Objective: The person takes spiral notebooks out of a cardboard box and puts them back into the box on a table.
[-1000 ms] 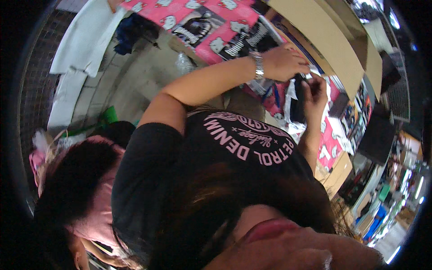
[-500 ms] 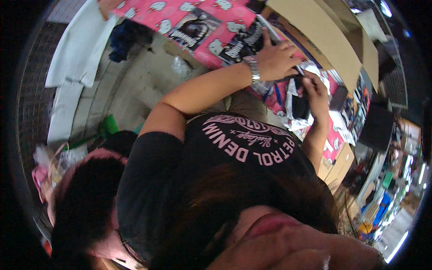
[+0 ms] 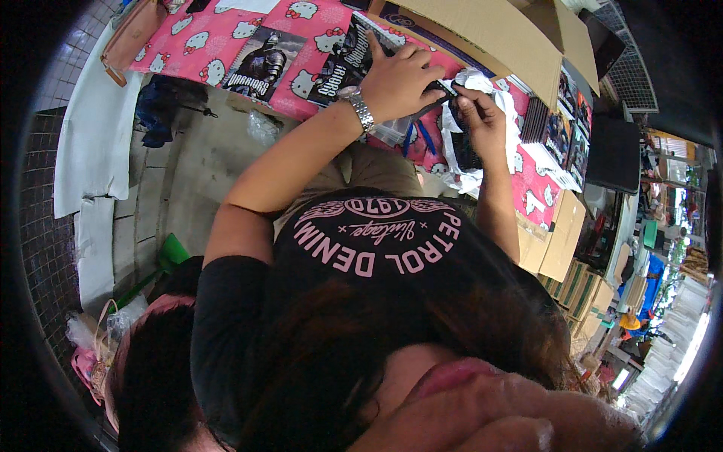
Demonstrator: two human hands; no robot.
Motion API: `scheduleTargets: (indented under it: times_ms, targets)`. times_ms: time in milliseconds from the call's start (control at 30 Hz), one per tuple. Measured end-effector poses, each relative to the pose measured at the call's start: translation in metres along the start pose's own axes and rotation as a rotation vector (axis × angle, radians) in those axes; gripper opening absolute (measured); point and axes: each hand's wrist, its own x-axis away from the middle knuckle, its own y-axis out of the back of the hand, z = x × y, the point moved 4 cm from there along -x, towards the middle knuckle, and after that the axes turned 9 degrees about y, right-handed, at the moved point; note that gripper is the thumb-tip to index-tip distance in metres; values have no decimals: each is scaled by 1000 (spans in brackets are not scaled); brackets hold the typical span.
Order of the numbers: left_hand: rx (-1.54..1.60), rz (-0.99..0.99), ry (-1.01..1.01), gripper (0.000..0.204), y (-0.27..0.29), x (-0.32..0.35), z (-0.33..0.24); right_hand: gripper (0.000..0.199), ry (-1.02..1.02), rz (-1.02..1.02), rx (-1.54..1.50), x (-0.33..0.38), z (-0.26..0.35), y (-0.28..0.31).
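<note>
Small dark piece (image 3: pixel 447 89) — too small to name — sits between the two hands over the pink cat-print tablecloth (image 3: pixel 310 56). The right hand (image 3: pixel 482 117) pinches it between thumb and fingertips; the left hand's (image 3: pixel 403 84) thumb meets it, though I cannot tell whether those fingers grip, and its index finger stretches over a black-covered notebook (image 3: pixel 339 69). Crumpled white wrapping (image 3: pixel 454 143) lies just beside the right hand — near stacked notebooks (image 3: pixel 535 120).
</note>
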Motion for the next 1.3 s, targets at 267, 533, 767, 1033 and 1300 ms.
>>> scheduleTargets:
  times_ms: [267, 533, 767, 1033, 1300]
  targets:
    - [-10, 21, 35, 32, -2, 2, 2, 25, -113, 146, -181, 1, -1, -5]
    - [60, 25, -25, 37, 8, 17, -6, 82, -419, 75, 917, 34, -243, 119]
    - [93, 100, -71, 41, 9, 20, 13, 45, -347, -73, 616, 30, -211, 93]
    - [122, 97, -53, 37, 12, 19, 15, 68, -155, 551, -482, -16, 1, -4]
    - [142, 103, -65, 38, 12, 19, 15, 60, -182, 536, -405, -25, -2, 6]
